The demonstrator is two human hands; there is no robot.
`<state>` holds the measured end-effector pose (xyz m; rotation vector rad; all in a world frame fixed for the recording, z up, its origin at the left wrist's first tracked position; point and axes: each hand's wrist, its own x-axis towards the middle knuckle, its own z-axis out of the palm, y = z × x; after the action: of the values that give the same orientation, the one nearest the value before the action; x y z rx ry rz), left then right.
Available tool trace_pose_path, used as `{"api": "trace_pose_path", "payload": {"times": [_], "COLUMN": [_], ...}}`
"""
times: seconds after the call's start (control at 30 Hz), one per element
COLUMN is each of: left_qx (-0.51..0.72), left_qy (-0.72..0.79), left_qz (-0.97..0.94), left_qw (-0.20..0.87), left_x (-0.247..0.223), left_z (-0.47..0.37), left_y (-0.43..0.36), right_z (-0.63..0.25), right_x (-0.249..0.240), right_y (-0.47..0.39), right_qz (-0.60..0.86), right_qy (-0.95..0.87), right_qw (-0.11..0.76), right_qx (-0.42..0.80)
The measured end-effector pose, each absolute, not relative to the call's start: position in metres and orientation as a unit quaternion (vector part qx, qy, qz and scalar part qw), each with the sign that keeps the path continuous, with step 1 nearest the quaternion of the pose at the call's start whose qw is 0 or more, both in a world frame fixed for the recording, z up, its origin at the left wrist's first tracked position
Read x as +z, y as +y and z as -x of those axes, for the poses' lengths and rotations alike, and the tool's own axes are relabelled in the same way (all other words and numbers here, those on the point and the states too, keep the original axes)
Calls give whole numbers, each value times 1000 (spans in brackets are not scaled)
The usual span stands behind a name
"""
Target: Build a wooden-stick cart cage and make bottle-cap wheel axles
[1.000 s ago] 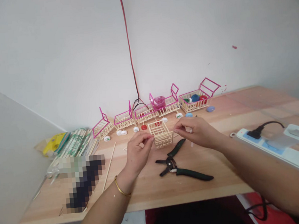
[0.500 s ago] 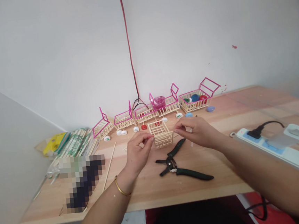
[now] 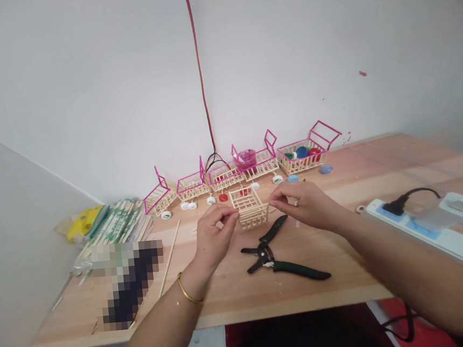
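A small basket of pale wooden sticks (image 3: 253,215) stands on the wooden table between my hands. My left hand (image 3: 217,234) pinches at its left top corner, thumb and forefinger together. On the other side, my right hand (image 3: 305,204) has its fingertips pinched at the right end of the basket's near top stick. Whether both pinches close on one stick laid along that edge is too small to tell. Black-handled pliers (image 3: 265,252) lie with their handles spread just in front of the basket.
Along the wall stand several stick carts with magenta rims (image 3: 192,186) and bottle-cap wheels. Bundled sticks (image 3: 116,221) and a long stick (image 3: 170,259) lie left. A power strip (image 3: 427,230) with plugs sits right. A blue cap (image 3: 326,169) lies behind my right hand.
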<state>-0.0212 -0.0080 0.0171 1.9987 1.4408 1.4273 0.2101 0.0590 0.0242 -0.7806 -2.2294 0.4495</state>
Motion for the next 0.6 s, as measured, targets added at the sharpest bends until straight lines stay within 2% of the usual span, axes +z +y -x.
{"api": "trace_pose_path", "payload": {"times": [0.6], "left_qx": [499], "left_qy": [496], "left_qz": [-696], "left_qw": [145], "left_x": [17], "left_z": [21], "left_y": [-8], "right_z": [-210], "right_x": [25], "right_y": [58], "right_qz": [307], "right_qy": [-862], "right_qw": [363], "right_qx": [175]}}
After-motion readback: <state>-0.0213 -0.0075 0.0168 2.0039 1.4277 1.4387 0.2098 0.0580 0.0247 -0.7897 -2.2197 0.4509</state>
